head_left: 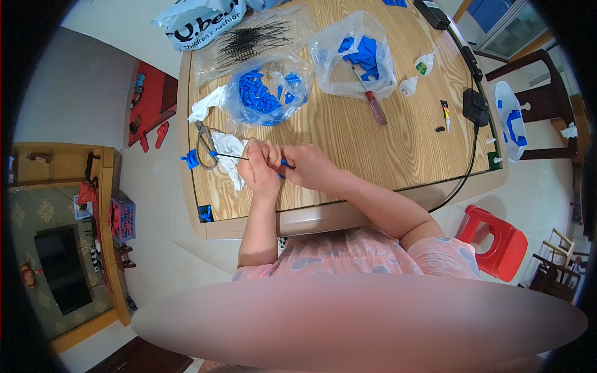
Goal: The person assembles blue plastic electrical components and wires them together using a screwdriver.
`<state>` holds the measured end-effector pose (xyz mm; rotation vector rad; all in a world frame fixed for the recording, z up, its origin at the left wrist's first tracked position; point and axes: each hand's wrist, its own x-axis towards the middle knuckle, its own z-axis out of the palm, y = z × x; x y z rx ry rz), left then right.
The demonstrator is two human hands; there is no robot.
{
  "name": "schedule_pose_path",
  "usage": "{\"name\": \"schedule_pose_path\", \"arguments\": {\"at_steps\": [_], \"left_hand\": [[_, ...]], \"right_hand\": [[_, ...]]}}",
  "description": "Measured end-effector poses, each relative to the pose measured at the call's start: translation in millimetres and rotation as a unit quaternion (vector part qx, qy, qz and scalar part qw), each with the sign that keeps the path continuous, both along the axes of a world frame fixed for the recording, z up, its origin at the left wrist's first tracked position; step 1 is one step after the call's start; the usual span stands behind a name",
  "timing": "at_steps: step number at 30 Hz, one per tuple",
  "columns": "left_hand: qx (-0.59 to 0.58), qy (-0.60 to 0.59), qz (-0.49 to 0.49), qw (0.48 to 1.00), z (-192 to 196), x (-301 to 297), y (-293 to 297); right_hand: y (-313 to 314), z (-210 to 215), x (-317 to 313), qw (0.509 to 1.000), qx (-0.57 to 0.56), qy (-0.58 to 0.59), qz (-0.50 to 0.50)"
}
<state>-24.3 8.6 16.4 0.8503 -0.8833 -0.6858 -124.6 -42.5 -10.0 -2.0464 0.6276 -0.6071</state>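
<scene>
Above the table's near edge, my left hand [258, 166] is closed around a thin black wire [231, 156], which sticks out to the left with a small blue piece at its end. Close beside it, my right hand [314, 166] pinches a small blue strip [285, 163] between its fingers. Part of the strip and wire is hidden by my fingers. A pair of scissors [204, 148] lies left of my hands, next to crumpled white tissue [229, 145]. A flat blue scrap [189, 159] is by the scissor handles.
Beyond my hands stand a clear bag of small blue pieces [260, 96] and another with blue strips [360, 56]. Black wires [252, 40] lie at the back. A screwdriver [375, 107], glue tube [446, 115], small white bottles [425, 64] and a black adapter [476, 107] lie rightward.
</scene>
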Motion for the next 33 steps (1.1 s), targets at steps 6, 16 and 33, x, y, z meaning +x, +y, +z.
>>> {"name": "schedule_pose_path", "arguments": {"at_steps": [6, 16, 33], "left_hand": [[0.0, -0.007, 0.0, 1.0, 2.5, -0.8, -0.1], [-0.007, -0.01, -0.002, 1.0, 2.9, -1.0, 0.2], [-0.009, -0.018, -0.001, 1.0, 1.9, -0.4, -0.3]], "right_hand": [[-0.1, -2.7, 0.6, 1.0, -0.001, -0.016, -0.001], [0.3, 2.9, -0.5, 1.0, 0.003, 0.002, 0.0], [0.2, 0.8, -0.2, 1.0, 0.008, 0.003, 0.001]]}}
